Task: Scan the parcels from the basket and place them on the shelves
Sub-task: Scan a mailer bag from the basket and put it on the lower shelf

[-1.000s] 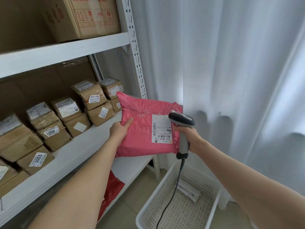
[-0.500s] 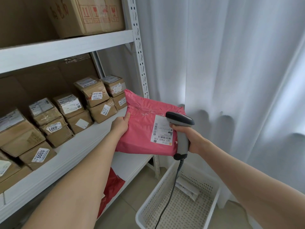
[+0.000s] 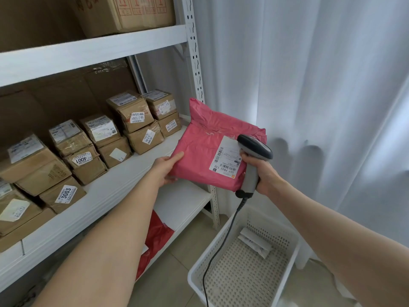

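While rows of labelled brown cartons (image 3: 88, 149) sit stacked two high along the middle board of a white metal shelving unit (image 3: 124, 180), a person holds a pink parcel (image 3: 199, 156) up in the air just off that board's right end, in front of the unit's upright post. A larger carton (image 3: 132, 14) fills the board above, and a red plastic bag (image 3: 157, 238) lies on the board below. The left hand (image 3: 166, 168) grips the parcel's lower left edge, thumb laid on top and fingers curled beneath. On the parcel's face, toward its right side, is a white shipping label (image 3: 226, 158) with barcodes. A grey handheld scanner (image 3: 252, 160) is poised over that label, its dark head overlapping the label's upper right corner. The right hand (image 3: 263, 176) is wrapped round the scanner's handle, and a black cable trails down from it. Below, on the tiled floor, stands a white perforated basket (image 3: 193, 282) holding one small white packet (image 3: 255, 242). A pale curtain (image 3: 321, 85) hangs behind.
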Demonstrator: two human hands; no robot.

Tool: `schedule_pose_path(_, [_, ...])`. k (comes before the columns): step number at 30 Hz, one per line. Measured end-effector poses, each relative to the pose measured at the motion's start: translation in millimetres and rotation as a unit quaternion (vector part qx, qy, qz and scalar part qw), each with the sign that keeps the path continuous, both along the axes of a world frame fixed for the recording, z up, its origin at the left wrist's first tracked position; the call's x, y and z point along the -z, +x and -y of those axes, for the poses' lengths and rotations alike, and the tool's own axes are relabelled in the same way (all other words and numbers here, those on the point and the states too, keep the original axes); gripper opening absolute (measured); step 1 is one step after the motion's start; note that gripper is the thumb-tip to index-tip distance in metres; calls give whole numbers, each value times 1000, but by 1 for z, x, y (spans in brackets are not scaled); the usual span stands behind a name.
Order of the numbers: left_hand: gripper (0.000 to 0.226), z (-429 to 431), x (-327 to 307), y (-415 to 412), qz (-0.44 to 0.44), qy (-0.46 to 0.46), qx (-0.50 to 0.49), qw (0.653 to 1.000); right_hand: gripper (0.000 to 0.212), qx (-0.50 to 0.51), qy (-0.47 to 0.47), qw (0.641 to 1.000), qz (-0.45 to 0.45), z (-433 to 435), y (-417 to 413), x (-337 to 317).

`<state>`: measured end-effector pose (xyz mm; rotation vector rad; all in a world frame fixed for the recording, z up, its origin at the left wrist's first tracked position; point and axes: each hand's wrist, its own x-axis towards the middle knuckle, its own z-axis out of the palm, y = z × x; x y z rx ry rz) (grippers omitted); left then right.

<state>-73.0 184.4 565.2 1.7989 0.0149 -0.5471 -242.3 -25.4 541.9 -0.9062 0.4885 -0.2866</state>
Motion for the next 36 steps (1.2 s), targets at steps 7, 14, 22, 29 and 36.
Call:
schedule_pose_path(7, [61, 25, 5, -18, -149, -291, -105, 939, 32, 29, 28, 999, 7, -17, 7, 0])
schedule_pose_path(14, [47, 51, 12, -48, -186, -240, 13, 953, 27, 57, 35, 998, -17, -17, 7, 3])
schedule_pose_path(22, [58, 48, 13, -16, 73, -64, -49, 994, 12, 116, -72, 986, -95, -5, 0, 9])
schedule_pose_path(29, [45, 45, 10, -11, 99, -96, -46, 989, 17, 38, -125, 988, -78, -11, 6, 3])
schedule_pose_path(36, [52, 41, 11, -8, 122, -62, -24, 990, 35, 60, -139, 984, -89, -12, 16, 7])
